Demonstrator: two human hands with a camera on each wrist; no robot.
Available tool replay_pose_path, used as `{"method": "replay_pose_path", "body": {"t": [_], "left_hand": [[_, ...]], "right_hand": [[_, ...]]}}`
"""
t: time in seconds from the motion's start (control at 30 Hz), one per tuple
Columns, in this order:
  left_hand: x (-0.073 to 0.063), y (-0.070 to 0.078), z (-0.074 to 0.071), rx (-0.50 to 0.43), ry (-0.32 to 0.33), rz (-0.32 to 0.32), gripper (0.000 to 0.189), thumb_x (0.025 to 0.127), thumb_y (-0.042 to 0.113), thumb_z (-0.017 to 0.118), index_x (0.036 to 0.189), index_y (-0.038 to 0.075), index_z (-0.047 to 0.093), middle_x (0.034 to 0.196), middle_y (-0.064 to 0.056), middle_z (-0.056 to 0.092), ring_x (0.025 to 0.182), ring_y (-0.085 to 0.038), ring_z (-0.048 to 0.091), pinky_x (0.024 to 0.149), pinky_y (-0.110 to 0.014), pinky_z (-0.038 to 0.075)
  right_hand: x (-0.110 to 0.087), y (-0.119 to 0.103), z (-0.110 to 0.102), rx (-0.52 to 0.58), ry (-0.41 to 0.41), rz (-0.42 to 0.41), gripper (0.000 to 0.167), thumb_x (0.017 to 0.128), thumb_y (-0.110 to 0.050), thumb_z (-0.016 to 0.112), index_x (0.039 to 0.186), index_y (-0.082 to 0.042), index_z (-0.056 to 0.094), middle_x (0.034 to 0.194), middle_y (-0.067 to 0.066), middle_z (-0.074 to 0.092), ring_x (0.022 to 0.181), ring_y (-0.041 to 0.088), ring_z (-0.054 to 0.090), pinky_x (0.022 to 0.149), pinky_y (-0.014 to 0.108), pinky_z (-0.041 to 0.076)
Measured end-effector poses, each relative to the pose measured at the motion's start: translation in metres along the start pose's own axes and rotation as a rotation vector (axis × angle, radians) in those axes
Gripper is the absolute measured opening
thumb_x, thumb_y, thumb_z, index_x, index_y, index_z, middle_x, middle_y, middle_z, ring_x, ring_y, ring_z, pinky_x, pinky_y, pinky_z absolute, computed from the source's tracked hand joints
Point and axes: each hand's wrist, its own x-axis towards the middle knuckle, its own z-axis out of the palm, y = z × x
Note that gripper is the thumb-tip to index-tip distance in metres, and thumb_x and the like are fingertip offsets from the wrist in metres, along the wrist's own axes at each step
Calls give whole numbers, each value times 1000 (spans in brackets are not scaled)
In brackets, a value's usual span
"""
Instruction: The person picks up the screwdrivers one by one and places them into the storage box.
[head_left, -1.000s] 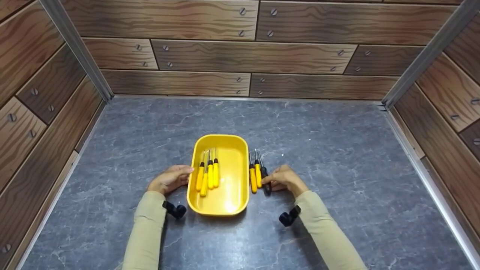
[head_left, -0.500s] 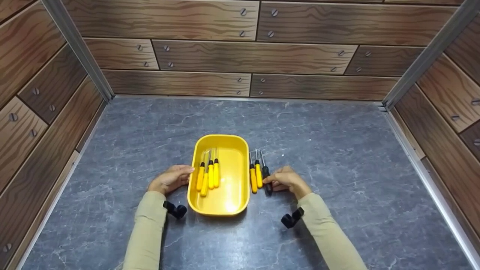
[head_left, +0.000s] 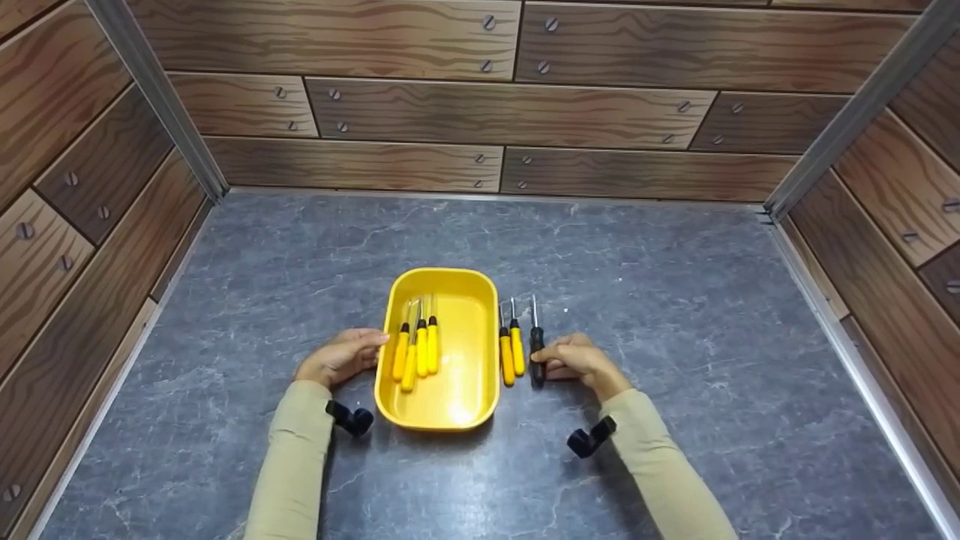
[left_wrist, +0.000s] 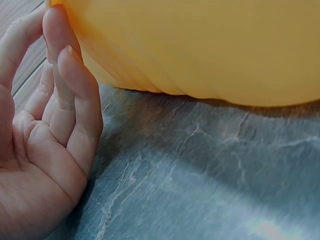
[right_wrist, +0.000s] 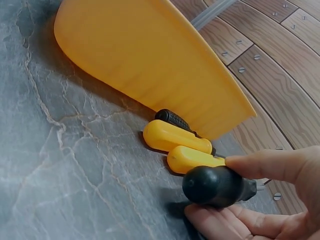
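Note:
My left hand (head_left: 343, 356) pinches the left rim of a yellow plastic tray (head_left: 474, 405), its fingers against the outer wall in the left wrist view. Several yellow-handled screwdrivers (head_left: 421, 351) lie inside, on the tray's left half, shafts pointing away. To the tray's right, my right hand (head_left: 579, 358) pinches a black-handled screwdriver (head_left: 538, 345) between thumb and fingers. Between it and the tray lie two yellow-handled screwdrivers (head_left: 517, 351). The right wrist view shows another black handle (right_wrist: 171, 119) close against the tray wall, hidden by the tray in the head view.
The grey marbled tabletop (head_left: 300, 255) is bounded by wood-patterned walls (head_left: 405, 165) at the back and both sides. Metal posts (head_left: 172, 127) stand at the back corners. A black wrist camera (head_left: 591, 437) sits on each forearm.
The right hand has shifted slightly right with the black-handled screwdriver, which now stands apart from the yellow ones and points straighter away. The left hand and tray have stayed put.

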Motion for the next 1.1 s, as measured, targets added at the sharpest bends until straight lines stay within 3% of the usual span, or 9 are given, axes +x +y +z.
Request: {"method": "replay_pose_path", "body": {"t": [0.73, 1.1], "left_hand": [[0, 1, 1, -9, 11, -3, 9, 94, 15, 59, 96, 11, 66, 88, 4, 74, 84, -8, 69, 82, -24, 56], [0, 0, 0, -7, -25, 12, 10, 95, 15, 57, 96, 12, 67, 88, 5, 74, 84, -7, 69, 82, -23, 56]], "right_hand": [[-3, -6, 2, 73, 24, -30, 34, 82, -2, 62, 111, 15, 59, 62, -3, 68, 58, 5, 65, 62, 21, 59], [-9, -14, 2, 50, 18, -82, 24, 82, -3, 63, 102, 10, 63, 64, -4, 67, 60, 5, 65, 63, 21, 59]]}}
